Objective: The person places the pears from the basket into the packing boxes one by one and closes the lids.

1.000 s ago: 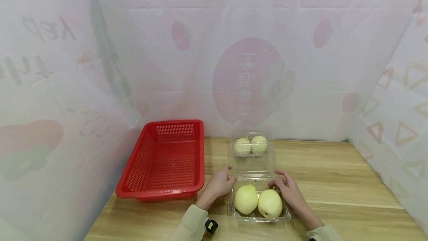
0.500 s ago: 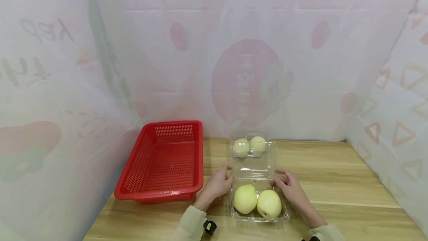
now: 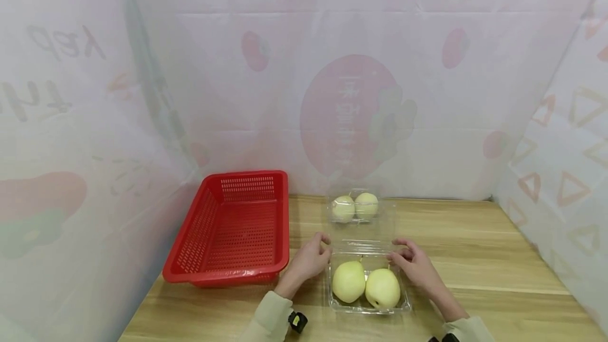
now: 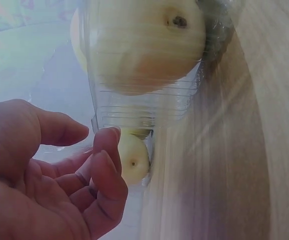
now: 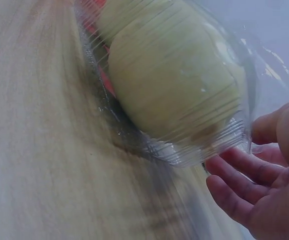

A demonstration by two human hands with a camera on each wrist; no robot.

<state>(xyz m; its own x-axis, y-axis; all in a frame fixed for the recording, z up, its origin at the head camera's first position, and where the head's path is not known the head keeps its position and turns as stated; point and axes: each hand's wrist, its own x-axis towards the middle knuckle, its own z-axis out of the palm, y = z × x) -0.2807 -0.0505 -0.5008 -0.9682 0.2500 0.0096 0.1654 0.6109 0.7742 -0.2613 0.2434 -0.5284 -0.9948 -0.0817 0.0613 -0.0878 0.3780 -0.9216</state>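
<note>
Two pale yellow pears (image 3: 349,282) sit side by side in a clear plastic clamshell box (image 3: 370,310), its see-through lid raised at the back. My left hand (image 3: 309,262) is at the box's back left corner. In the left wrist view, its thumb and curled index finger pinch the rim corner from either side. At the back right corner, my right hand (image 3: 418,266) holds the rim, the thumb on it and the other fingers spread below in the right wrist view. The lid's far edge is faint.
Behind the lid stands another clear box (image 3: 352,220) with two pears (image 3: 367,206), close to the back sheet. A red perforated plastic basket (image 3: 237,271) stands on the wooden table (image 3: 480,257) at the left. Printed sheets (image 3: 456,120) enclose the back and sides.
My right hand has shifted slightly outward, its fingers drawing back from over the box to its corner. The lid's tilt and reflections have changed a little. My left hand stays about where it was.
</note>
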